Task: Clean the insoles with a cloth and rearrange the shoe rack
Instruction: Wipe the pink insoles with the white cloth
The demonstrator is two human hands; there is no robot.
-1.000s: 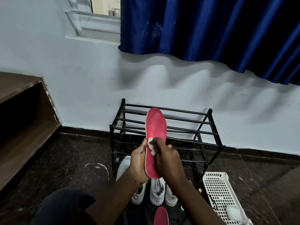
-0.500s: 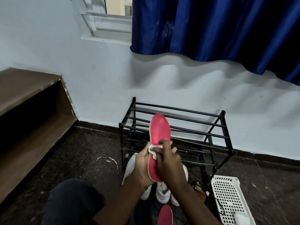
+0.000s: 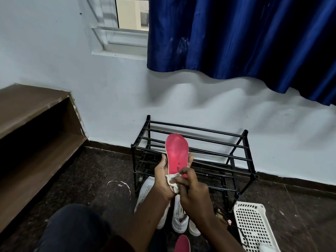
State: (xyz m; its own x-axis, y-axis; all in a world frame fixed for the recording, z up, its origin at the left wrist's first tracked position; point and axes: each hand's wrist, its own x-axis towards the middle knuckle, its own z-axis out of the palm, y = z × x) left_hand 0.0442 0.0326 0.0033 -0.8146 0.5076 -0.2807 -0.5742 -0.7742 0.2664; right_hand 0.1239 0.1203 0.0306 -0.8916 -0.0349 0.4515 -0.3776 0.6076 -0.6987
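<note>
L hand grips the insole upright before the rack, R hand pinches the cloth on its heel part; best wipe w/ firm strokes heel-to-toe, supporting the back.

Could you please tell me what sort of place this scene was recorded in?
Likely a room in a home: a black shoe rack stands against the wall below a window with a blue curtain, and white sneakers sit on the floor.

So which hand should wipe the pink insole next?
The right hand: it holds the cloth against the insole. The left hand is busy gripping the insole upright.
</note>
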